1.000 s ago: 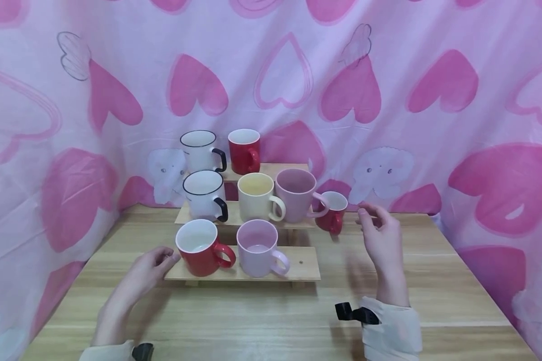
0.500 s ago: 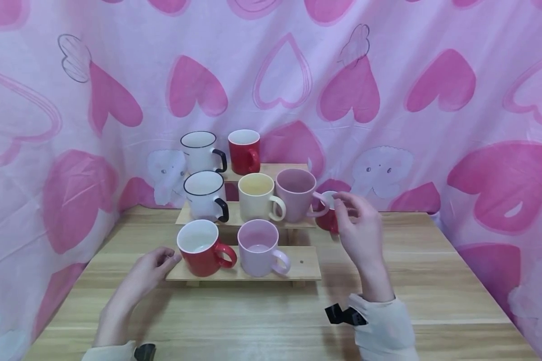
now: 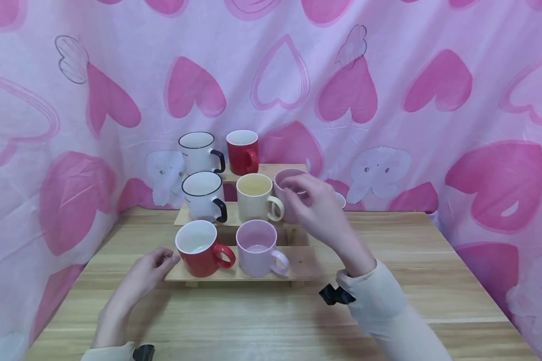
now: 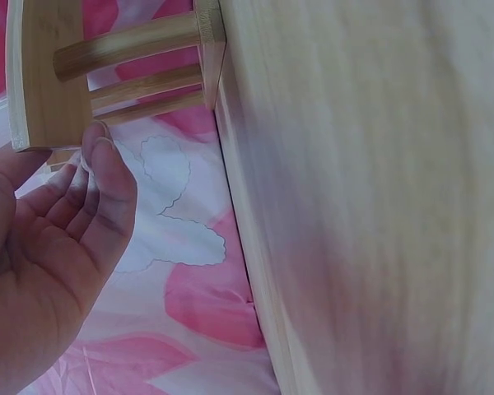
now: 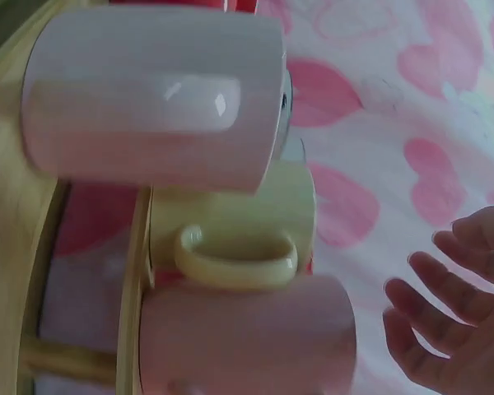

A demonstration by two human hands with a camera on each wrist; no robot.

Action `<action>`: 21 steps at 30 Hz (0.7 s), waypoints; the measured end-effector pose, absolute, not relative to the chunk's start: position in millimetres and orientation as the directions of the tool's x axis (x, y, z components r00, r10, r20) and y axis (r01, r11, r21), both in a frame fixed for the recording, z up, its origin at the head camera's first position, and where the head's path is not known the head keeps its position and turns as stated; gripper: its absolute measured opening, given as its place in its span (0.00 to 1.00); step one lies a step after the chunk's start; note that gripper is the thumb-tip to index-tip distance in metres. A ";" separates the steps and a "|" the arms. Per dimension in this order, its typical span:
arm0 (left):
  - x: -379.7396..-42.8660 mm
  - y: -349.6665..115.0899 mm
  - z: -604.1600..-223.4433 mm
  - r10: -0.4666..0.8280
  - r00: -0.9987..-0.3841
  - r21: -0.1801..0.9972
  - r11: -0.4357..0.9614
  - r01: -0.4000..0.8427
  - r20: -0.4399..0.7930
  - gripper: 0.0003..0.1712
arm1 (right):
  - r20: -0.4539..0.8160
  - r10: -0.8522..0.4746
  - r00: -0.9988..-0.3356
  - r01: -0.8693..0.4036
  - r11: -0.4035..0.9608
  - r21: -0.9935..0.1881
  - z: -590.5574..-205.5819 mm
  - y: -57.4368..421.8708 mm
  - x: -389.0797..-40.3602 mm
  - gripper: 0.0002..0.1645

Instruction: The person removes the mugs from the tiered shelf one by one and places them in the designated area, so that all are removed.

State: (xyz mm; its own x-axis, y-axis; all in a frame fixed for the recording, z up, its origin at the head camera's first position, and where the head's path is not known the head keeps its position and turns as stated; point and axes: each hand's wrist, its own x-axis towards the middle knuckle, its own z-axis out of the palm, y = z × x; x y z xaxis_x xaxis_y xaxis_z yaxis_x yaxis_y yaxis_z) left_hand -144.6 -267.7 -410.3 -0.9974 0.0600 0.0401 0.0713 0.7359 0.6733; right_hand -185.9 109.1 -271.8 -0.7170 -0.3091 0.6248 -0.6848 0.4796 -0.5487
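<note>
My left hand (image 3: 144, 273) pinches the left end of the lowest board of a stepped wooden rack (image 3: 303, 260); the left wrist view shows thumb and fingertips at its corner (image 4: 53, 107). My right hand (image 3: 318, 210) hovers with loosely bent fingers over the mauve mug (image 3: 279, 198) on the middle step. In the right wrist view its fingers stay apart from that mug (image 5: 247, 337). Left of it stand a cream mug (image 3: 254, 203) and a black-rimmed white mug (image 3: 202, 203). The lowest step bears a red mug (image 3: 197, 258) and a lilac mug (image 3: 255, 255).
On the top step are another black-rimmed white mug (image 3: 196, 153) and a red mug (image 3: 239, 155). Right of the rack, a further mug's white rim (image 3: 341, 200) shows behind my right hand. A heart-patterned cloth (image 3: 388, 125) hangs behind the wooden table (image 3: 262, 321).
My right hand has moved left, from beside the small red mug on the table, past it to above the mauve mug. The left hand and the mugs have stayed in place.
</note>
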 end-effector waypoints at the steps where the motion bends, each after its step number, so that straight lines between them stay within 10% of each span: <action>1: -144.3 -267.8 -410.6 0.059 -0.997 0.673 0.736 0.070 0.040 0.18 | 0.590 -0.323 -0.740 -0.666 0.470 -0.579 -269.3 105.3 -188.5 0.11; 21: -147.0 -266.4 -415.5 0.068 -0.997 0.690 0.720 0.079 0.043 0.19 | 0.234 -0.300 -0.925 -0.373 0.594 -0.713 -240.1 53.4 -266.1 0.16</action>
State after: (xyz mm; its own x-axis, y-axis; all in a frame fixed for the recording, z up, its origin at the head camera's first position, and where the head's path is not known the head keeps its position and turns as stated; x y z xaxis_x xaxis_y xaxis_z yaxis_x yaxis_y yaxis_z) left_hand -147.0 -266.4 -415.5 -0.9967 0.0684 0.0426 0.0789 0.7195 0.6900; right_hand -266.1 53.4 -240.1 -0.9250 -0.2995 0.2338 -0.3726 0.5938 -0.7132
